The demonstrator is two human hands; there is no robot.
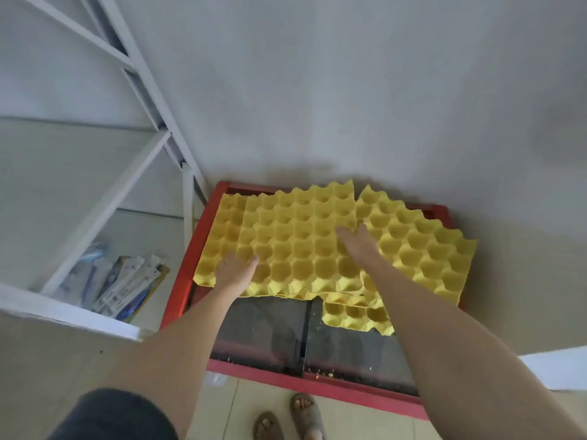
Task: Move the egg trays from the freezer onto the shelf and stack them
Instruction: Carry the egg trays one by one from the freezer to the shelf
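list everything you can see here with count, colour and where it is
egg trays: at least three, yellow, overlapping on the freezer top
freezer: one, red frame with dark glass lids, against the wall
shelf: one, white metal, left of the freezer
packets: several, mostly white and blue, on the low shelf board
sandals: two, grey-brown, on the tiled floor
left hand: one, flat on the big tray's near left part
right hand: one, flat at its right edge
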